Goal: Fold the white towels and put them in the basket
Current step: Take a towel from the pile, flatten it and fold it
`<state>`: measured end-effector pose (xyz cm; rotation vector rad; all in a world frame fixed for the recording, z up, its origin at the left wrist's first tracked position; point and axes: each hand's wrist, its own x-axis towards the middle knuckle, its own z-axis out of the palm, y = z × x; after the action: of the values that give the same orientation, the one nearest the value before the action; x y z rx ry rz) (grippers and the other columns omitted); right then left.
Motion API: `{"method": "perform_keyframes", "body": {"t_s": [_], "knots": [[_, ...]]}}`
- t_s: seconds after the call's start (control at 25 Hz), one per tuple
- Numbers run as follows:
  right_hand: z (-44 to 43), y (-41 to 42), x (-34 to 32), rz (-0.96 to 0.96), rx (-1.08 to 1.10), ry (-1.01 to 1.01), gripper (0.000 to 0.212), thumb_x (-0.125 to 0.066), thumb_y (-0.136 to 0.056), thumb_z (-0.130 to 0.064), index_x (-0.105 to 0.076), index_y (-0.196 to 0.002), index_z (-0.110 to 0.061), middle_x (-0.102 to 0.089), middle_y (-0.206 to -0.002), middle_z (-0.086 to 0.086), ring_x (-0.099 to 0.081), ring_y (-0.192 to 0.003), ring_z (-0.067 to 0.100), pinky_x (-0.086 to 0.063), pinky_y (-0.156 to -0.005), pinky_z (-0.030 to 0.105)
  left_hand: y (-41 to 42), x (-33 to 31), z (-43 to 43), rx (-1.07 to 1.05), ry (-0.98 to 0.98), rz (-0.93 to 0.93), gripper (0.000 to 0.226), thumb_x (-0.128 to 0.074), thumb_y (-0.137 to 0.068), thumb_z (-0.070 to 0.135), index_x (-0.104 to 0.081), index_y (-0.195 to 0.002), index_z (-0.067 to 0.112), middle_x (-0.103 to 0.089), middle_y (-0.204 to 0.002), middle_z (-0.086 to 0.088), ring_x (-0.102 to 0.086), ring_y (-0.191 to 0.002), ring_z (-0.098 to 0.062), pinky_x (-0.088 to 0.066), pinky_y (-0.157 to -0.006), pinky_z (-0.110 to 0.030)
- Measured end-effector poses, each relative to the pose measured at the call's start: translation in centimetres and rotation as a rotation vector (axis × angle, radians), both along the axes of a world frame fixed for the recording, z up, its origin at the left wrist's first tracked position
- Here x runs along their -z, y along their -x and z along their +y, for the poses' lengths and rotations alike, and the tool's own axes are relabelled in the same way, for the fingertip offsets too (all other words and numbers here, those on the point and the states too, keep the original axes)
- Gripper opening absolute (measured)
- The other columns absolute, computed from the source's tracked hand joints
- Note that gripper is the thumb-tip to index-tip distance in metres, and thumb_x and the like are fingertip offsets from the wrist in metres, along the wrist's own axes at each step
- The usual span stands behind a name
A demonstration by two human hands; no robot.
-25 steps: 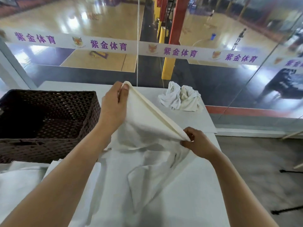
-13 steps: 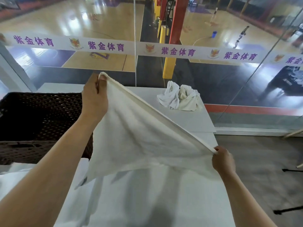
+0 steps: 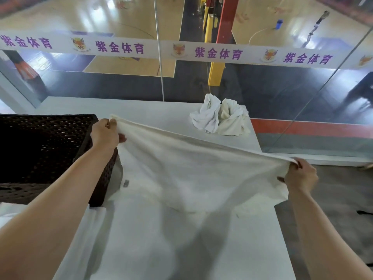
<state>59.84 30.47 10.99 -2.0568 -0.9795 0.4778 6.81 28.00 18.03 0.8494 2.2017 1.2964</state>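
A white towel (image 3: 189,170) hangs stretched wide above the white table (image 3: 153,245). My left hand (image 3: 106,134) pinches its far left corner beside the basket. My right hand (image 3: 300,174) grips the opposite corner past the table's right edge. The towel sags in the middle and a small grey tag shows near its left side. A dark woven basket (image 3: 40,150) stands at the left; its inside looks dark. Two crumpled white towels (image 3: 220,118) lie in a heap at the table's far right corner.
A glass wall with a white banner of purple characters (image 3: 218,53) runs behind the table. White cloth (image 3: 12,211) lies at the near left below the basket. Grey floor (image 3: 339,199) lies to the right of the table.
My hands have drawn apart, the right one moving right and out past the table edge. The towel went from bunched to spread wide and lower over the table.
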Motion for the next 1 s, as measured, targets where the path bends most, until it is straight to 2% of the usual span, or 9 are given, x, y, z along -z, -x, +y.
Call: {"method": "perform_keyframes", "body": {"t_s": [0.08, 0.2, 0.28, 0.36, 0.44, 0.6, 0.72, 0.8, 1.0], "knots": [[2.3, -0.3, -1.4, 0.123, 0.047, -0.192, 0.024, -0.055, -0.098, -0.015, -0.071, -0.100, -0.033, -0.066, -0.115, 0.011, -0.069, -0.097, 0.028, -0.065, -0.065, 0.043, -0.5, -0.3, 1.6, -0.045, -0.149, -0.191, 0.027, -0.044, -0.105, 0.029, -0.057, -0.090, 0.011, -0.064, -0.089, -0.007, -0.071, -0.083, -0.023, -0.059, -0.084, -0.034], [2.5, -0.3, -4.4, -0.012, 0.029, -0.433, 0.028, -0.051, -0.095, -0.017, -0.072, -0.112, -0.025, -0.069, -0.114, 0.010, -0.060, -0.097, 0.011, -0.055, -0.095, 0.032, -0.5, -1.8, 3.2, -0.099, -0.396, -0.365, 0.026, -0.046, -0.097, 0.019, -0.047, -0.072, 0.018, -0.052, -0.083, -0.004, -0.059, -0.083, -0.019, -0.058, -0.084, -0.030], [1.1, -0.3, -5.9, -0.090, 0.013, -0.561, 0.028, -0.053, -0.097, -0.018, -0.071, -0.117, -0.011, -0.068, -0.115, 0.010, -0.056, -0.099, 0.004, -0.045, -0.095, 0.017, 0.1, -2.8, 3.3, -0.138, -0.563, -0.459, 0.024, -0.044, -0.088, 0.011, -0.041, -0.065, 0.020, -0.046, -0.076, 0.000, -0.049, -0.077, -0.016, -0.056, -0.078, -0.028], [-1.1, -0.3, -6.0, -0.176, -0.015, -0.616, 0.027, -0.055, -0.096, -0.017, -0.072, -0.115, -0.008, -0.069, -0.111, 0.012, -0.060, -0.099, 0.013, -0.047, -0.095, 0.025, 1.0, -2.8, 2.6, -0.165, -0.625, -0.514, 0.024, -0.045, -0.082, 0.010, -0.039, -0.061, 0.021, -0.042, -0.070, 0.002, -0.043, -0.071, -0.014, -0.048, -0.071, -0.026], [-4.3, -0.4, -3.8, -0.288, -0.075, -0.559, 0.024, -0.058, -0.094, -0.013, -0.073, -0.112, -0.009, -0.070, -0.108, 0.013, -0.062, -0.102, 0.026, -0.047, -0.094, 0.028, 2.0, -1.1, 0.9, -0.175, -0.568, -0.522, 0.025, -0.049, -0.079, 0.013, -0.048, -0.056, 0.021, -0.048, -0.066, 0.003, -0.048, -0.069, -0.014, -0.048, -0.070, -0.028], [-12.7, 1.5, 4.3, -0.241, -0.186, -0.281, 0.027, -0.058, -0.093, -0.021, -0.075, -0.112, -0.010, -0.067, -0.113, 0.013, -0.061, -0.109, 0.029, -0.040, -0.097, 0.015, 2.2, 5.7, -4.7, -0.202, -0.249, -0.463, 0.030, -0.050, -0.074, 0.020, -0.071, -0.053, 0.022, -0.069, -0.069, 0.004, -0.061, -0.081, -0.021, -0.050, -0.082, -0.032], [-19.0, 4.4, 11.1, -0.236, -0.322, 0.047, 0.025, -0.066, -0.094, -0.008, -0.074, -0.117, -0.012, -0.066, -0.117, 0.010, -0.057, -0.116, 0.031, -0.047, -0.097, 0.038, 1.7, 11.5, -8.9, -0.100, 0.165, -0.119, 0.036, -0.043, -0.084, 0.027, -0.077, -0.091, 0.015, -0.069, -0.102, -0.012, -0.059, -0.103, -0.034, -0.045, -0.089, -0.040], [-22.4, 6.4, 14.7, -0.237, -0.435, 0.227, 0.026, -0.066, -0.095, -0.009, -0.073, -0.120, -0.012, -0.066, -0.116, 0.007, -0.056, -0.116, 0.030, -0.048, -0.095, 0.039, 1.2, 14.8, -11.0, 0.088, 0.344, 0.097, 0.038, -0.043, -0.092, 0.026, -0.069, -0.105, 0.001, -0.065, -0.108, -0.022, -0.059, -0.105, -0.040, -0.044, -0.084, -0.043], [-26.8, 9.4, 18.3, -0.252, -0.550, 0.466, 0.024, -0.060, -0.098, -0.012, -0.071, -0.120, -0.015, -0.066, -0.119, 0.008, -0.057, -0.113, 0.031, -0.049, -0.096, 0.041, -2.3, 19.0, -15.2, 0.362, 0.371, 0.115, 0.013, -0.056, -0.096, 0.013, -0.068, -0.100, 0.011, -0.066, -0.110, -0.010, -0.060, -0.100, -0.026, -0.042, -0.081, -0.033]]}}
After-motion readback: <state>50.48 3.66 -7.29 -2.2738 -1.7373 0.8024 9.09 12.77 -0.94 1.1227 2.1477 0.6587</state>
